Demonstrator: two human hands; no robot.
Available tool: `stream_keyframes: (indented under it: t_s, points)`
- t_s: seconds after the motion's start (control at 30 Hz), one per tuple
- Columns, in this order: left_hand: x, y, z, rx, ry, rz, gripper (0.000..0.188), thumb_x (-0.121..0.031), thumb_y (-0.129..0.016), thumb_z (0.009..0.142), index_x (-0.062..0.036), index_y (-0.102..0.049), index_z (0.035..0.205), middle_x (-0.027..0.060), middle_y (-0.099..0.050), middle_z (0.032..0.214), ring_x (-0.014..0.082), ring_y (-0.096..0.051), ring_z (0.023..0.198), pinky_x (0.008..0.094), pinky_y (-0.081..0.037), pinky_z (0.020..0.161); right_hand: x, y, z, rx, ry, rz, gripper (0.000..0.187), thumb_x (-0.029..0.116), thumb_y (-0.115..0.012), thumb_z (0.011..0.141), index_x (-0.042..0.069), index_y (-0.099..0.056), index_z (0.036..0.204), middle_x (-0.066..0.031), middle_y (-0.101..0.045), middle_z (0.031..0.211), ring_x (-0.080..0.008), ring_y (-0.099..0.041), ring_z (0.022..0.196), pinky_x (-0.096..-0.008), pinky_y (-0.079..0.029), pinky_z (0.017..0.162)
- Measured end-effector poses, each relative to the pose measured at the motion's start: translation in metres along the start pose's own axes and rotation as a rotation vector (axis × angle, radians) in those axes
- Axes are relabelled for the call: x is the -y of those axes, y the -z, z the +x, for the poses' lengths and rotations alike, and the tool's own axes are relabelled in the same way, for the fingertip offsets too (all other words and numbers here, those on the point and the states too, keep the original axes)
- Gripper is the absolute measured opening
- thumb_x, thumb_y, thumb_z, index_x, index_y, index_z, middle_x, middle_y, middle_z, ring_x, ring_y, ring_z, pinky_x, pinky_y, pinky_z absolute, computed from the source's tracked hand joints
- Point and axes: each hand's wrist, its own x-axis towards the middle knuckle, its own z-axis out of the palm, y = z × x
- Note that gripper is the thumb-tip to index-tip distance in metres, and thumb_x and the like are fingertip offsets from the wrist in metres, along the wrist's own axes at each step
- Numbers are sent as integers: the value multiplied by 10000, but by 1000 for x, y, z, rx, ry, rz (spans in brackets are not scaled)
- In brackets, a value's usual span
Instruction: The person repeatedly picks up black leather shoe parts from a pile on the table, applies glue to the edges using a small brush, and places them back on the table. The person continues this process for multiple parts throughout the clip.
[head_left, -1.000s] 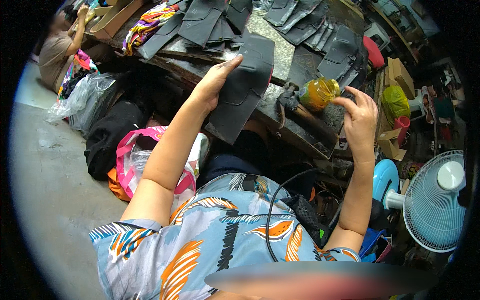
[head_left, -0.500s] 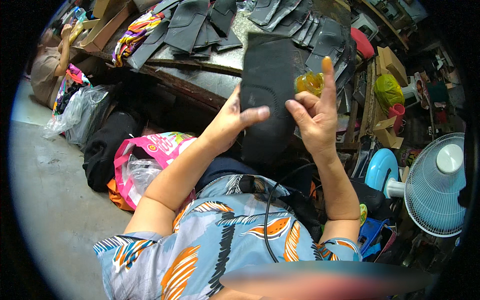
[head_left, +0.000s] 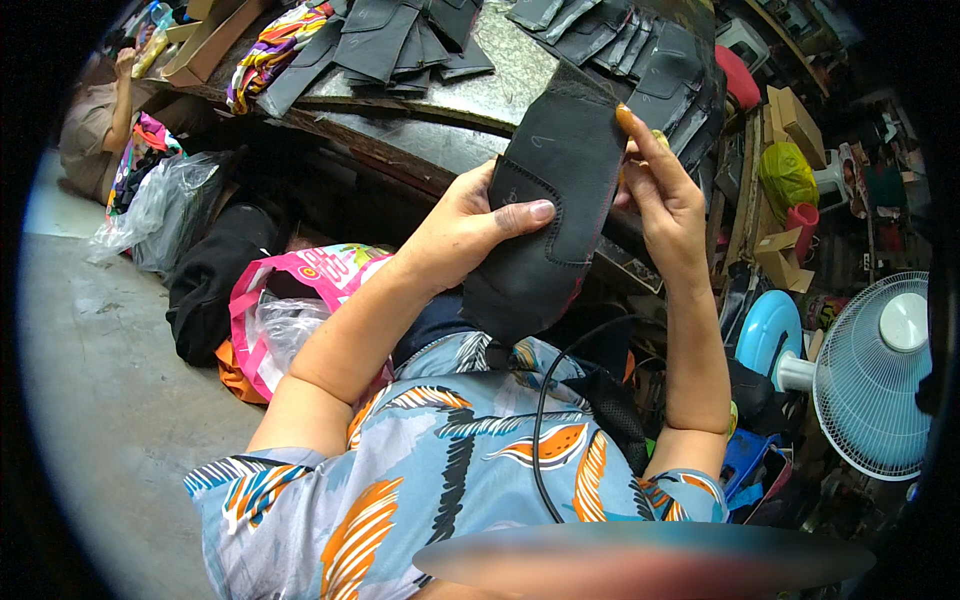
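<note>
A pink-and-white bag (head_left: 318, 264) is sitting open beside the person's left forearm, with crumpled clear plastic (head_left: 290, 325) filling its mouth. A cardboard box (head_left: 205, 60) is standing at the tabletop's (head_left: 515, 45) far left; its contents are not showing clearly. A yellowish jar (head_left: 661, 138) is peeking out as a sliver behind the right index finger, its inside hidden.

The left hand (head_left: 480, 222) is gripping a stitched black piece (head_left: 585, 185), its thumb pressing the front and its fingers wrapping behind, holding it tilted in front of the tabletop's near edge. The right hand (head_left: 662, 195) is staying half curled, its index finger extending with an orange-brown smeared tip to the piece's upper right edge; whether its other fingers are gripping anything, I cannot tell.

Half a second ago that finger was pointing upward, away from the piece; now it is meeting the edge, and the piece is leaning further, showing a pale mark.
</note>
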Motion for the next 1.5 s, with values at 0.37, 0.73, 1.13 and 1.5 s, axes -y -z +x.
stream_keyframes:
  t_s: [0.37, 0.73, 1.13, 1.5]
  points:
    - [-5, -1, 6, 30, -66, 21, 415, -178, -739, 868, 18, -572, 1194, 83, -677, 1021, 127, -659, 874, 269, -554, 776, -2, 8, -7, 84, -61, 229, 386, -38, -481, 971, 94, -623, 1305, -29, -622, 1088, -48, -530, 804, -179, -467, 702]
    - [-1, 7, 24, -51, -82, -75, 373, -176, -728, 876, 18, -562, 1148, 111, -683, 981, 147, -689, 783, 273, -585, 693, 10, 1, -25, 239, 364, -274, 425, -117, -574, 783, 67, -725, 1135, -129, -652, 1003, -230, -641, 814, -293, -518, 738]
    - [3, -6, 21, 24, -162, 180, 583, -230, -731, 889, -40, -459, 1368, 82, -640, 1133, 145, -625, 1038, 296, -531, 894, -4, -16, -29, -145, -83, 130, 415, 54, -680, 912, 10, -597, 1315, -84, -663, 1191, -111, -614, 1006, -243, -498, 910]
    - [-3, 8, 20, 6, -191, 105, 444, -222, -718, 904, -5, -543, 1249, 71, -660, 1057, 114, -647, 916, 260, -547, 819, -3, 11, -5, -75, 500, -683, 611, 572, -427, 988, 75, -647, 1268, -161, -627, 994, -286, -654, 855, -339, -538, 724]
